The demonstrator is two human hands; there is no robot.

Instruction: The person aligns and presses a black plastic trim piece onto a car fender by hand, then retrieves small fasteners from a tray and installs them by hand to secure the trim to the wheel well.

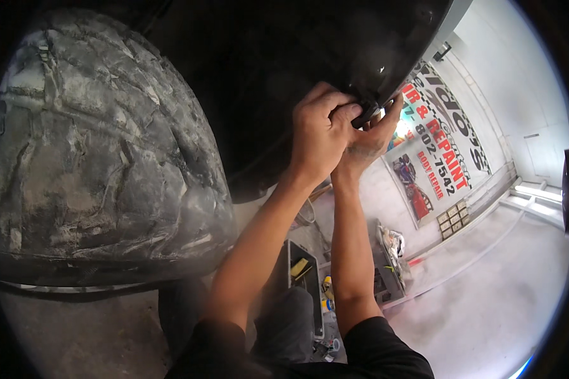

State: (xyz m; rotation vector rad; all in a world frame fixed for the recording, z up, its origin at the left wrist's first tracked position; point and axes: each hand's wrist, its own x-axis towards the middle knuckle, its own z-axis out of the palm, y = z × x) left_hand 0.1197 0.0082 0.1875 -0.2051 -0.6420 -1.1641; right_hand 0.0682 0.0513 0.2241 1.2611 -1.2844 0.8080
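Observation:
Both my arms reach up to the lower edge of a dark, glossy vehicle panel [373,57] beside a wheel. My left hand [319,129] is closed, its thumb and curled fingers pressed on a small black part [365,114] at that edge. Just to its right and partly behind it, my right hand [370,142] grips around the same spot, fingers bent up along the panel's rim. The exact shape of the black part is hidden by my fingers. A big, worn tyre [101,158] with chunky, dusty tread fills the left side.
Below my arms stands a dark open bin [319,303] holding a yellow item. Small containers, a roll of tape [335,345] and a grey tray [387,284] lie around it. A printed banner [430,145] hangs on the pale wall at right. My knee [287,322] is near the bin.

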